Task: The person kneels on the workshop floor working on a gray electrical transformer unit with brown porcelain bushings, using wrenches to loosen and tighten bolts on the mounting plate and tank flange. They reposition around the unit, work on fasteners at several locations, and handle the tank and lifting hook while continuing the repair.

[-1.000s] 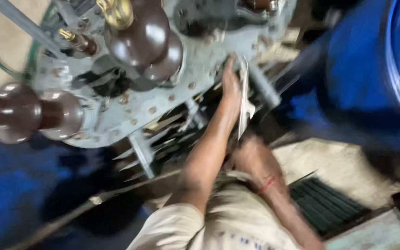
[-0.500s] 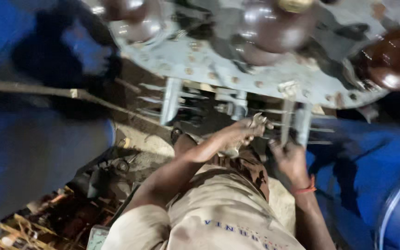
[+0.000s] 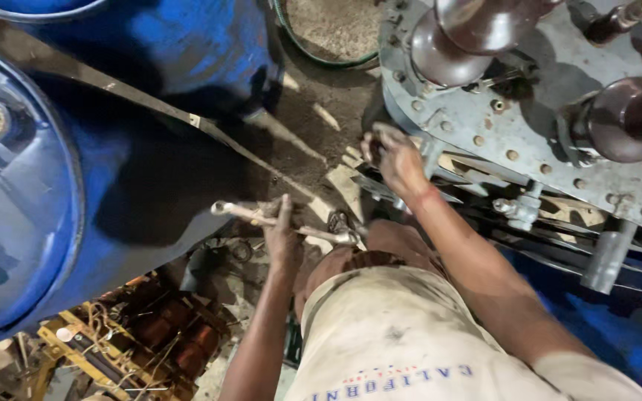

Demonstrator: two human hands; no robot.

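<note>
The left hand (image 3: 284,241) now lies over a long metal spanner (image 3: 284,220), fingers spread across its shank more than wrapped round it; whether it truly grips I cannot tell. The spanner runs crosswise under the palm, one ring end poking out past the fingers toward the blue drum (image 3: 31,186), the other end by the person's knee. Half a second ago that hand was up at the grey cover plate (image 3: 529,119), holding something pale among the studs; now it is down at floor level, so the work seems to have turned from the plate to fetching a tool.

The right hand (image 3: 395,160) has moved the other way. Earlier it hung low beside the body; now it is raised to the rim of the plate, fingers curled against the edge just under a brown insulator (image 3: 455,37). It looks closed on the rim, though the fingertips are blurred. A red thread shows at the wrist.

Below the left hand, near the forearm, sits a heap of copper windings (image 3: 165,334).
</note>
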